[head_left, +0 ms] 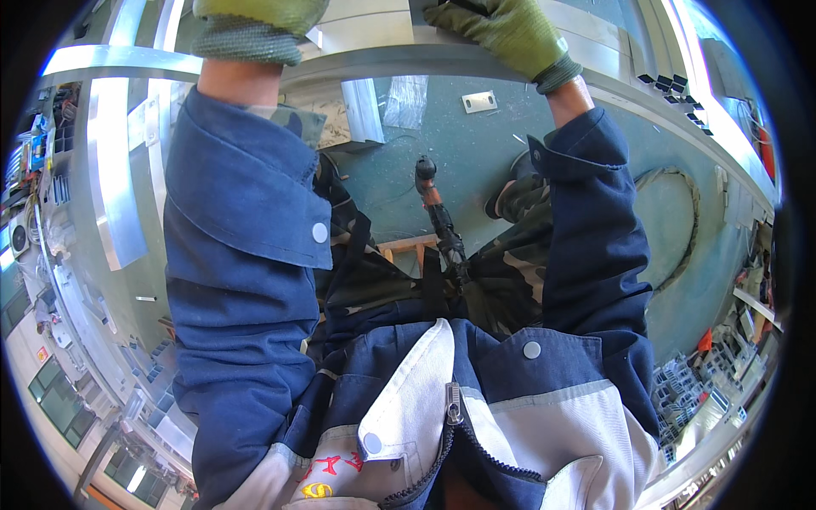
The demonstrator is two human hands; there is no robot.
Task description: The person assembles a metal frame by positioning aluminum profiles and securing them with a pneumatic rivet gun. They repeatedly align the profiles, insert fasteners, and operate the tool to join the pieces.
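Positioning step, judging by the grip: left gloved hand [255, 25] at eleven o'clock and right gloved hand [510, 34] at one o'clock both clasping aluminium frame rail [382, 64] at twelve. Next: keeping it level.

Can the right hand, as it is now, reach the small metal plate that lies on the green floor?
Probably not as it stands. The right hand, in a green glove, rests on the long aluminium frame at the top of the view. The small metal plate lies on the floor below that frame, so the bar is between them.
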